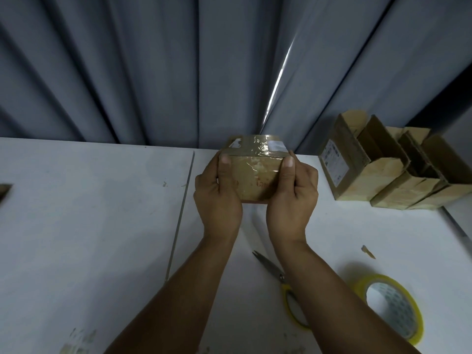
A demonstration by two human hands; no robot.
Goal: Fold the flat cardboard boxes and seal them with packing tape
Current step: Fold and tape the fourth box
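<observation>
Taped box (255,172): you're gripping it with left hand (217,198) and right hand (293,198), thumbs on top edge, probably to press the tape flat, tape roll (390,305) idle nearby.

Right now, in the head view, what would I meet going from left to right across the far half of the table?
brown cardboard piece at the left edge → left hand → taped box → right hand → open cardboard boxes

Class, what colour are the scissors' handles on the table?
Yellow; the scissors show best in the head view.
</observation>
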